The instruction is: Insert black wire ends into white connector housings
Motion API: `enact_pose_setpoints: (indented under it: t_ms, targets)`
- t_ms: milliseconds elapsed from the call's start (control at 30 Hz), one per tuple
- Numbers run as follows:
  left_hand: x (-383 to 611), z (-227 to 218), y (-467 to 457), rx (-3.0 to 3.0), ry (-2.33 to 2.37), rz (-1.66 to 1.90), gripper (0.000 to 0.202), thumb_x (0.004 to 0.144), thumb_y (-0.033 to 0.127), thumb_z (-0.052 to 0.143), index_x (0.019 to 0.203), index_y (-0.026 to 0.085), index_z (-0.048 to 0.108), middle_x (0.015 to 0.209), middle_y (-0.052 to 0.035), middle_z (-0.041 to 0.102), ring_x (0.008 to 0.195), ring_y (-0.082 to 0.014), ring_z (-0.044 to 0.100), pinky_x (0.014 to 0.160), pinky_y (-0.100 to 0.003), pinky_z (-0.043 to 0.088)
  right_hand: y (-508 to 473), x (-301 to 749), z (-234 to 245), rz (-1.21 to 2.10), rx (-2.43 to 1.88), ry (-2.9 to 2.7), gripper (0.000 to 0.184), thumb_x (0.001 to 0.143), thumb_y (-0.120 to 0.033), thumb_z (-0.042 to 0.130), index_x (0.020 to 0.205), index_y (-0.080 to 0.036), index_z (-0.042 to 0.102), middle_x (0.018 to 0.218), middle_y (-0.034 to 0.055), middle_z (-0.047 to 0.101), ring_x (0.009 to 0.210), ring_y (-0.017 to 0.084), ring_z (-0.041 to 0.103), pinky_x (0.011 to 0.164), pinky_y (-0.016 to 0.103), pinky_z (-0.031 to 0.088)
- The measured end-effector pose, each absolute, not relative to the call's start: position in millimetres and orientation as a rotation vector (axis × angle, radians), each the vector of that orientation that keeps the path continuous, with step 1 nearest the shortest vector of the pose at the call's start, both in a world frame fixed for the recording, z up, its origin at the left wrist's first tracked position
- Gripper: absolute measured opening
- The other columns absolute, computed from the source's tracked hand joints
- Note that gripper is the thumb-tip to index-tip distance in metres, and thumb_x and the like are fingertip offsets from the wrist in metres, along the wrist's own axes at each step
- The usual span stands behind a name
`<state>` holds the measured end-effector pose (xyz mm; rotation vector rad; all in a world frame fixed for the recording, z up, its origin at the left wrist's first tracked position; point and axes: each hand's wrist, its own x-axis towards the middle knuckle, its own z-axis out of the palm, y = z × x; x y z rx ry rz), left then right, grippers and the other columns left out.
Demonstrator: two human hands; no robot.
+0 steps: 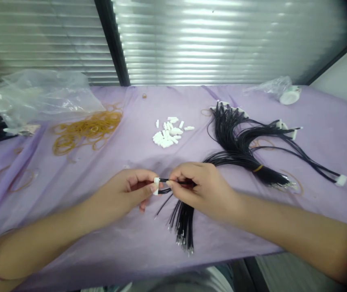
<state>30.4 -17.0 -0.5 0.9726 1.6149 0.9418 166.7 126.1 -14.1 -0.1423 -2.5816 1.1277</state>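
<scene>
My left hand [127, 192] pinches a small white connector [156, 185] between thumb and fingers. My right hand [199, 186] is closed on a thin black wire [169, 181] whose end meets the connector, and on a bunch of black wires [182, 221] that hangs down from the fist toward the table's near edge. The two hands almost touch at the middle of the purple table cover [106, 243].
A pile of white connectors [169, 132] lies behind the hands. Bundled black wires with white plugs [243, 142] spread at the right. Tan rubber bands [85, 129] and a clear plastic bag [39, 97] lie at the left. A bagged white roll [289, 95] is far right.
</scene>
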Motion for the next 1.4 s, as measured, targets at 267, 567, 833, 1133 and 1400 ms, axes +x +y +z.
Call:
enact_pose_setpoints:
  t_ms: [267, 567, 833, 1133, 1400]
  targets:
    - [31, -1, -17, 1.007, 1.663, 0.883, 0.023, 0.084, 0.036, 0.047, 0.082, 0.014, 0.054, 0.055, 0.0041, 0.043, 0.053, -0.0087, 0.043, 0.053, -0.019, 0.037, 125, 165, -19, 1.054, -0.069, -2.633, 0.012, 0.08, -0.017, 0.052, 0.07, -0.013, 0.056, 0.064, -0.0017, 0.052, 0.06, 0.006, 0.043, 0.057, 0.018, 0.031]
    - [30, -8, -16, 1.017, 1.701, 0.884, 0.022, 0.083, 0.033, 0.049, 0.08, 0.013, 0.056, 0.051, 0.0052, 0.047, 0.049, -0.0066, 0.044, 0.051, -0.016, 0.038, 127, 160, -20, 0.96, 0.059, -2.628, 0.011, 0.083, -0.015, 0.051, 0.074, -0.011, 0.056, 0.069, 0.0012, 0.055, 0.064, 0.008, 0.047, 0.059, 0.018, 0.034]
    - [19, 0, -11, 1.129, 1.612, 0.75, 0.023, 0.082, 0.03, 0.052, 0.076, 0.012, 0.065, 0.067, -0.002, 0.066, 0.061, -0.0099, 0.058, 0.062, -0.017, 0.046, 137, 158, -23, 1.026, 0.241, -2.62, 0.016, 0.089, -0.018, 0.042, 0.083, -0.011, 0.054, 0.079, 0.0032, 0.056, 0.075, 0.01, 0.05, 0.07, 0.021, 0.038]
    - [16, -5, -12, 1.325, 1.619, 0.701, 0.029, 0.084, 0.031, 0.048, 0.072, 0.01, 0.064, 0.071, -0.0059, 0.066, 0.065, -0.0129, 0.062, 0.063, -0.018, 0.049, 139, 157, -31, 1.006, 0.392, -2.63, 0.021, 0.092, -0.02, 0.034, 0.083, -0.011, 0.052, 0.08, 0.0041, 0.053, 0.078, 0.012, 0.048, 0.074, 0.024, 0.038]
    - [20, -7, -11, 1.432, 1.644, 0.702, 0.026, 0.085, 0.026, 0.048, 0.069, 0.011, 0.062, 0.066, -0.0025, 0.063, 0.062, -0.0096, 0.059, 0.06, -0.015, 0.047, 134, 154, -28, 0.935, 0.45, -2.598, 0.017, 0.09, -0.017, 0.036, 0.08, -0.012, 0.048, 0.077, 0.0046, 0.051, 0.076, 0.013, 0.047, 0.074, 0.024, 0.039]
